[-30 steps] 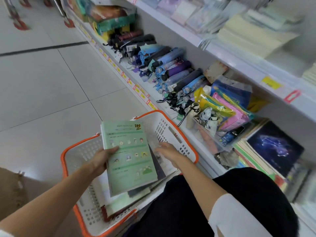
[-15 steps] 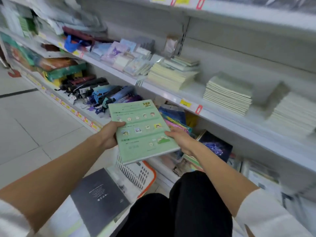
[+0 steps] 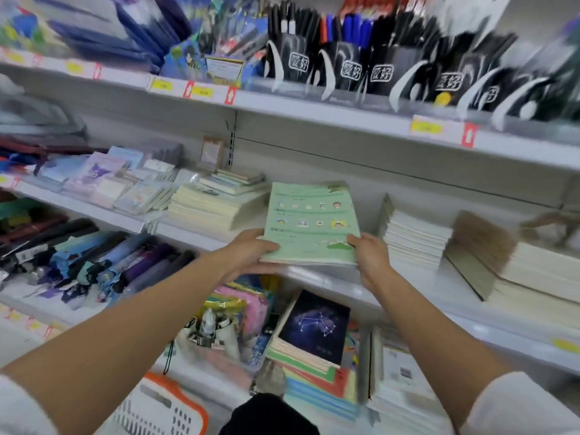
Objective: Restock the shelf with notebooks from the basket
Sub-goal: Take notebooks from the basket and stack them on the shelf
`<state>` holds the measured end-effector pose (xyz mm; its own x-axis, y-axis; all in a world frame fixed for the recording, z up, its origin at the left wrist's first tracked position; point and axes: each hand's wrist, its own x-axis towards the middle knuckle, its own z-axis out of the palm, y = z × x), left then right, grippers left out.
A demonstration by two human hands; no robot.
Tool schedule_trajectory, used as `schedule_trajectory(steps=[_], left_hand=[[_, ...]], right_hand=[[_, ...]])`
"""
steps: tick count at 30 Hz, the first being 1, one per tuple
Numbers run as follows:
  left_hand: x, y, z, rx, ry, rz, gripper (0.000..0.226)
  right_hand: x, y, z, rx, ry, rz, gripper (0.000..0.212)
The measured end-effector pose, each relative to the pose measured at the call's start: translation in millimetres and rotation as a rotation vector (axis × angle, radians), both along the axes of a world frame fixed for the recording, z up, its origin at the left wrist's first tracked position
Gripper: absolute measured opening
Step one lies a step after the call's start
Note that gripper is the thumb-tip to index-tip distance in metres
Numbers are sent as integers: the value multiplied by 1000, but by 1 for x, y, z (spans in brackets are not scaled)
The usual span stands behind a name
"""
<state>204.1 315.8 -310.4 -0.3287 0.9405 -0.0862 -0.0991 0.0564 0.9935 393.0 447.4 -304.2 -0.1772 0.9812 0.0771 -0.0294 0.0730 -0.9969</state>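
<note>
While the green notebooks [image 3: 310, 221] were held above the middle shelf [image 3: 201, 238], between a cream stack [image 3: 213, 205] and a white stack [image 3: 414, 240], their near corners were pinched by the left hand [image 3: 248, 252] and right hand [image 3: 370, 255], thumbs on top.

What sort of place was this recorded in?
Most likely a shop's stationery aisle: white shelves carry yellow price labels on their front edges, black pen holders line the top tier, and stacks of cream notebooks lie beside the green notebooks that the left hand and right hand hold.
</note>
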Motion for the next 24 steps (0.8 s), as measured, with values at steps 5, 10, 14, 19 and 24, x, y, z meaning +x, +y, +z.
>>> schedule_trajectory(steps=[5, 10, 14, 19, 24], left_hand=[[1, 31, 3, 107, 193, 157, 45], [-23, 48, 9, 193, 328, 284, 48], [-39, 70, 0, 221, 224, 367, 31], [-41, 99, -4, 198, 260, 441, 27], [-51, 128, -1, 208, 271, 439, 34]], right_hand=[[-12, 24, -1, -38, -61, -157, 13], [-15, 21, 1, 240, -24, -130, 50], [-19, 34, -21, 456, -265, 9, 50], [-22, 63, -35, 690, -578, -82, 65], [-30, 95, -22, 626, -546, -60, 54]])
